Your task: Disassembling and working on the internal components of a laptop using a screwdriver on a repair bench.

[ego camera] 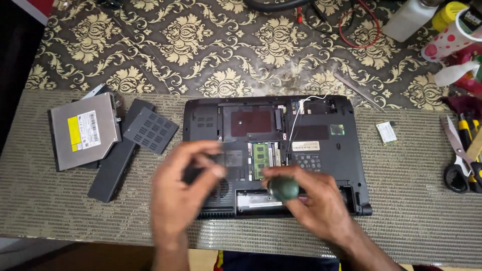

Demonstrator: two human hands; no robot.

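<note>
Opened laptop (321,150), memory module (262,159) in bay

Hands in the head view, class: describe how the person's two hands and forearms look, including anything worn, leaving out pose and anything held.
Both the left hand and the right hand are bare: no gloves, rings, watch or sleeves show. The forearms are uncovered down to the frame's bottom edge. Both hands, fingers especially, are motion-blurred, so finer detail cannot be told.

Laptop (321,125) lies centre on the mat (411,200), optical drive (83,130) left, scissors (459,160) right
</note>
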